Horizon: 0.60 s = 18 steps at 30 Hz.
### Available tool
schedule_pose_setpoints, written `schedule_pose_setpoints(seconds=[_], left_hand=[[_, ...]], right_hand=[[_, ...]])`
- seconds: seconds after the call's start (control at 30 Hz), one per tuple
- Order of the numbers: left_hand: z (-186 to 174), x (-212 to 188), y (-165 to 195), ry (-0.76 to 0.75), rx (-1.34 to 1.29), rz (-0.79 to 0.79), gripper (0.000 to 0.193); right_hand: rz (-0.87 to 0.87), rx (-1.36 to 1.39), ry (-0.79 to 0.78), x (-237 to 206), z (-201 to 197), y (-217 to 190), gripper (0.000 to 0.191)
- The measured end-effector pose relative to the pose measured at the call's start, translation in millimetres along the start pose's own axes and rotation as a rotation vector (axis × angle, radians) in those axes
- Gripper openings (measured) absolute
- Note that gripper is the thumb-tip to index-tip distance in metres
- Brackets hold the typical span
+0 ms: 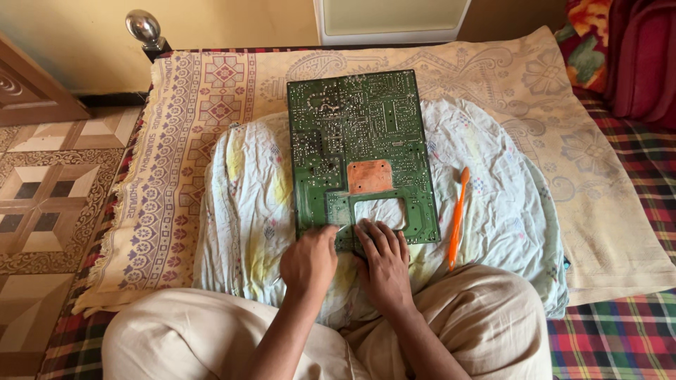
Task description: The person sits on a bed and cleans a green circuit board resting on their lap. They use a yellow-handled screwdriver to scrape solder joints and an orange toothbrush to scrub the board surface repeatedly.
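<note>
Both hands met at the near edge of a large green rectangular printed circuit board [359, 141], which lay solder side up on a pale crumpled cloth [246, 211]. The left hand [308, 262] was curled, pinching something small against that edge; the right hand [384, 264] rested flat, fingers [380, 236] spread on the board. An orange plastic pry tool [458, 214] lay just right of the board.

Both hands lie side by side, left hand [308, 260] loosely curled, right hand [384, 262] flat with fingers spread.
</note>
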<state>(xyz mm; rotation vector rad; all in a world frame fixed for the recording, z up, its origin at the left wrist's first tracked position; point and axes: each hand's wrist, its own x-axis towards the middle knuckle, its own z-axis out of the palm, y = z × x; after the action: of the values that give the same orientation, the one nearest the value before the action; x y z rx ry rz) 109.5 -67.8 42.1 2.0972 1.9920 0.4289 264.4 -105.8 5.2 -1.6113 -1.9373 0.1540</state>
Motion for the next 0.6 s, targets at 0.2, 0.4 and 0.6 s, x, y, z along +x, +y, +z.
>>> schedule_pose_setpoints(seconds=[0.2,0.4,0.6], left_hand=[[-4,-30,-5,-0.035,-0.040,-0.028,0.022],[-5,-22,-3,-0.065,-0.016,-0.070,0.017],[-11,-16,-8,0.095,-0.064,0.059,0.013]], right_hand=[[0.005,-0.003,-0.005,0,1,0,0.057],[0.009,-0.005,-0.023,1,0,0,0.059],[0.006,-0.005,-0.015,0,-3,-2,0.058]])
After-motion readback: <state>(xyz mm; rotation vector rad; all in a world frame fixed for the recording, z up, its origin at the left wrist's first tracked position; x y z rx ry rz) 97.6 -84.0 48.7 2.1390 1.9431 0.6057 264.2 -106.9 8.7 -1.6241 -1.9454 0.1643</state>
